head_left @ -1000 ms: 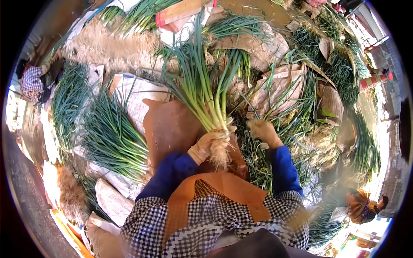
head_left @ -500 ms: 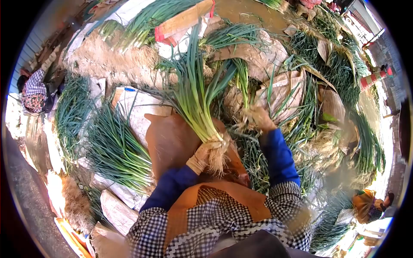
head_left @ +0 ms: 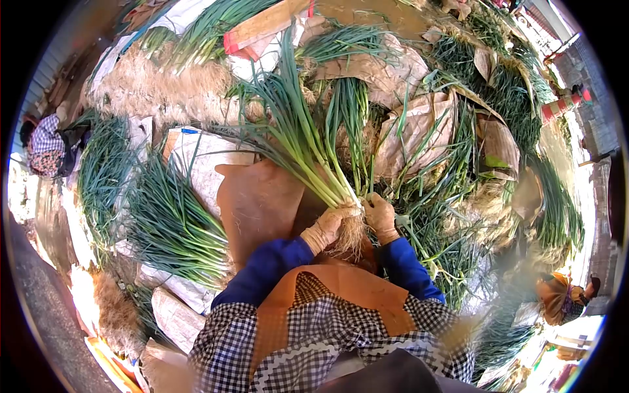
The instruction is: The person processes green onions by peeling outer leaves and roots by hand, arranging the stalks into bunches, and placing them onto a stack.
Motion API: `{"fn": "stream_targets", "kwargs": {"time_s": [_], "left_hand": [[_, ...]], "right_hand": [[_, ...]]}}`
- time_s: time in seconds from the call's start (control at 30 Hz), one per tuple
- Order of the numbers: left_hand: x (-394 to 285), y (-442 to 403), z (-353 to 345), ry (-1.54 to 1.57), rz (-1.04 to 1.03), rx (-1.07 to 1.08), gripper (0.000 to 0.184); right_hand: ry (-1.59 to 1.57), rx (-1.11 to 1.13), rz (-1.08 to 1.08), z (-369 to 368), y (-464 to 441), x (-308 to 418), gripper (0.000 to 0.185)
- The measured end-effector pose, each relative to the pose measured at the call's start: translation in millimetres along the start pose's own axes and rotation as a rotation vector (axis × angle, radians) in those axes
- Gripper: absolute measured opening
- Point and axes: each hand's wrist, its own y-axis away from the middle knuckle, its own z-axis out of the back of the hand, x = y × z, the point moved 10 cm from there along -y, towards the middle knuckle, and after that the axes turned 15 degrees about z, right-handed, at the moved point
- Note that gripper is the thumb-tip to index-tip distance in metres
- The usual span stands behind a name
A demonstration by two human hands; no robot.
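My left hand (head_left: 327, 226), in a tan glove, is wrapped round a bunch of green onions (head_left: 320, 167) just above the roots. Their pale roots (head_left: 351, 237) hang below the fist, while the long green leaves fan away from me. Right beside it, my gloved right hand (head_left: 381, 216) is closed, and a thin green onion stalk (head_left: 371, 173) rises from its fingers. Beneath the bunch a brown apron (head_left: 255, 200) covers my lap. Loose green onions (head_left: 350, 111) lie just beyond my hands.
On the left is a large pile of green onions (head_left: 173, 229) with white stems towards me. Several heaps and sacking (head_left: 419, 141) lie to the right. A wooden board (head_left: 268, 26) rests at the back. One person (head_left: 46, 144) is at far left, another (head_left: 563, 298) at far right.
My right hand has come back from the loose green onions on the right to beside the bunch. My left hand has shifted slightly right and up, still gripping the bunch.
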Motion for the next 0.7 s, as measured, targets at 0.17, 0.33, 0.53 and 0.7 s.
{"fn": "stream_targets", "kwargs": {"time_s": [0.17, 0.33, 0.53, 0.7], "left_hand": [[1.8, 1.8, -3.3, 0.044, -0.043, -0.028, 0.015], [6.2, -11.0, 10.5, 0.117, -0.070, 0.070, 0.021], [-12.6, 16.9, -14.1, 0.227, -0.030, 0.169, 0.031], [-6.4, 16.6, -23.9, 0.196, 0.049, 0.223, 0.027]], "right_hand": [[-0.345, -0.144, -0.266, 7.1, 7.3, -0.2, 0.023], [-1.062, -0.388, -0.603, -26.1, 28.8, -25.4, 0.021], [-0.857, -0.581, -0.477, 5.5, 44.6, -145.0, 0.017], [-0.878, 0.185, -0.042, -0.7, -34.9, 34.4, 0.028]]}}
